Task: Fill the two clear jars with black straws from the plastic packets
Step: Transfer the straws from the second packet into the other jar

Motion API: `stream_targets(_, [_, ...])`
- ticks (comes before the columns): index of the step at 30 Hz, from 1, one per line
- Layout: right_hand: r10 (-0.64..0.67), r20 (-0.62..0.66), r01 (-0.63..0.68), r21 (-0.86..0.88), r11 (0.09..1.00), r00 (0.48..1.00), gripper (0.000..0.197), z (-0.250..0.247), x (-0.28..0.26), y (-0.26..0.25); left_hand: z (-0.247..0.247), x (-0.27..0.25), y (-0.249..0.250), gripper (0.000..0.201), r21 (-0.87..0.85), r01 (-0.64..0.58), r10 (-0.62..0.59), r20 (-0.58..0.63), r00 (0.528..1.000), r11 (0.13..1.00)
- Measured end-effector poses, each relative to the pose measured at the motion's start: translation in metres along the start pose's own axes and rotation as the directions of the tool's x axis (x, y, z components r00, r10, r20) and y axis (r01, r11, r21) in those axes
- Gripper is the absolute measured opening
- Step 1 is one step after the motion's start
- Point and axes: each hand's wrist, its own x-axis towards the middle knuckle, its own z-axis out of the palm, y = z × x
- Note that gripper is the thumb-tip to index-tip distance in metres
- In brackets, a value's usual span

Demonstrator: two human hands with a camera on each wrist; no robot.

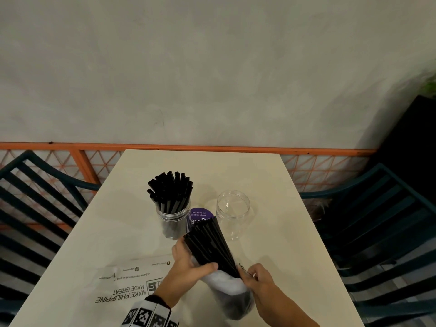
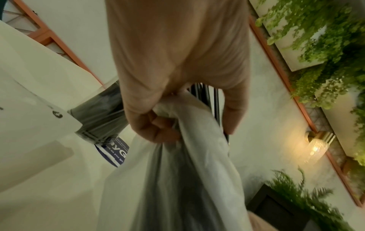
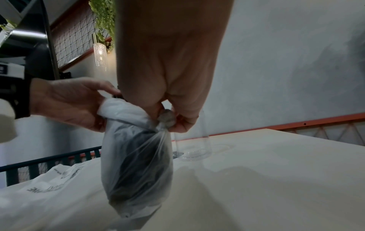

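Hands work a packet of straws at the near edge of a cream table (image 1: 259, 175); the left hand (image 1: 186, 263) curls round the upper part of a translucent plastic packet (image 1: 232, 293), thumb laid across the front of the black straws (image 1: 210, 246) that jut out of its open mouth, tilted up and away from the person; the left wrist view shows the same fingers (image 2: 158, 125) bunched into the gathered plastic with thin dark straws passing behind them; the right hand (image 1: 257, 277) pinches the packet's rim on the other side, and the right wrist view shows its fingertips (image 3: 183, 123) closed on a twisted knot of plastic; the bottom of the packet rests on the table, dark straws showing through its cloudy skin; beyond the hands stand two clear jars; the left jar (image 1: 173, 218) is packed with upright black straws that fan out above its rim; the right jar (image 1: 232, 213) holds nothing and stands well apart from the first; between the two jars lies a round purple sticker (image 1: 200, 214) with white lettering, partly hidden by the held straws; a white printed bag (image 1: 127, 286) lies flat on the table beside the left forearm; dark slatted chairs (image 1: 42, 197) flank the table on both sides, before an orange-framed lattice rail (image 1: 212, 147) and a pale wall.
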Motion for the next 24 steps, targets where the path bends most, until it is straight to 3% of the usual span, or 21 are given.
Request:
stream_targets(2, [-0.005,-0.006,0.004,-0.111,0.994,1.0,0.033,0.001,0.001,0.003,0.0,-0.003,0.005,0.1,0.023,0.023,-0.024,0.064,0.998,0.999])
stream_targets(4, [-0.135,-0.058,0.122,-0.183,0.975,0.989,0.017,0.004,-0.001,0.004,0.005,-0.005,0.01,0.102,0.049,0.026,-0.025,-0.012,1.0,0.998])
stream_targets(5, [-0.097,-0.006,0.096,-0.083,0.992,0.995,0.017,0.001,-0.001,0.002,0.008,-0.004,0.012,0.097,0.06,0.032,-0.027,-0.087,0.996,0.998])
stream_targets(7, [-0.135,0.052,0.14,-0.114,0.983,0.989,0.043,-0.003,-0.003,-0.003,0.014,0.0,0.014,0.086,0.082,0.072,-0.049,-0.251,0.967,0.994])
stream_targets(9, [-0.217,0.048,0.222,-0.158,0.962,0.975,0.051,-0.002,-0.007,-0.005,0.012,0.004,0.011,0.083,0.087,0.076,-0.044,-0.325,0.945,0.993])
stream_targets(10, [-0.233,0.059,0.238,-0.113,0.965,0.971,0.053,-0.004,-0.008,-0.009,0.01,0.006,0.01,0.083,0.08,0.053,-0.025,-0.325,0.946,0.995])
stream_targets(12, [-0.187,-0.061,0.19,0.048,0.981,0.98,0.053,-0.008,-0.005,-0.007,0.005,0.009,0.007,0.082,0.065,-0.003,0.022,-0.296,0.955,0.998])
stream_targets(14, [-0.007,0.052,-0.008,0.286,0.958,0.999,0.035,-0.017,-0.003,-0.006,0.004,0.01,0.006,0.081,0.09,-0.047,0.07,-0.281,0.957,0.995])
stream_targets(15, [0.037,0.093,-0.065,0.32,0.945,0.995,0.023,-0.023,-0.001,-0.008,0.005,0.01,0.006,0.081,0.105,-0.062,0.089,-0.274,0.958,0.992])
stream_targets(17, [0.075,0.12,-0.113,0.356,0.928,0.99,0.017,-0.03,0.004,-0.011,0.01,0.008,0.008,0.079,0.131,-0.108,0.141,-0.276,0.951,0.986])
stream_targets(22, [-0.039,0.034,0.026,0.331,0.943,0.999,0.018,-0.029,0.008,-0.027,0.025,0.003,0.023,0.074,0.137,-0.198,0.236,-0.391,0.89,0.971])
stream_targets(24, [-0.127,0.079,0.1,0.282,0.954,0.989,0.037,-0.022,0.006,-0.041,0.029,0.003,0.024,0.073,0.145,-0.192,0.237,-0.418,0.877,0.97])
